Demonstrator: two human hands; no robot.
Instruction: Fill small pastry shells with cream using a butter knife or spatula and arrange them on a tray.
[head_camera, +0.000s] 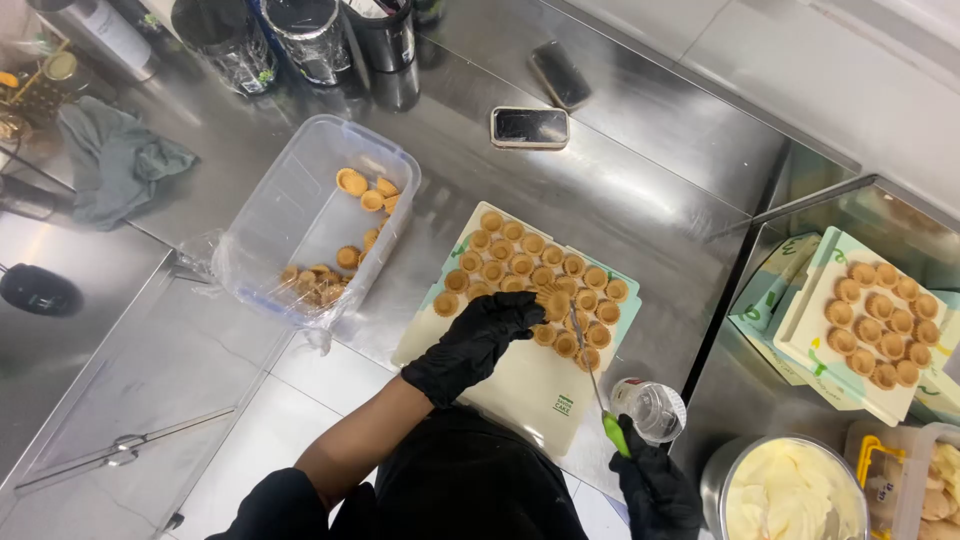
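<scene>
My left hand (478, 342), in a black glove, pinches one small golden tart shell (556, 303) among several rows of shells on a pale rectangular board (520, 385). Low at the right, my right hand (655, 490), also gloved in black, grips the green handle of a thin metal tool (594, 380). Its tip reaches up to the shell that my left hand holds. A small clear cup (651, 408) stands just right of the tool.
A clear plastic tub (305, 215) with loose tart shells sits left of the board. A second board of shells (880, 320) and a metal bowl of cream (790, 495) are at the right. Two phones (529, 126) lie on the steel counter behind, with dark jars beyond.
</scene>
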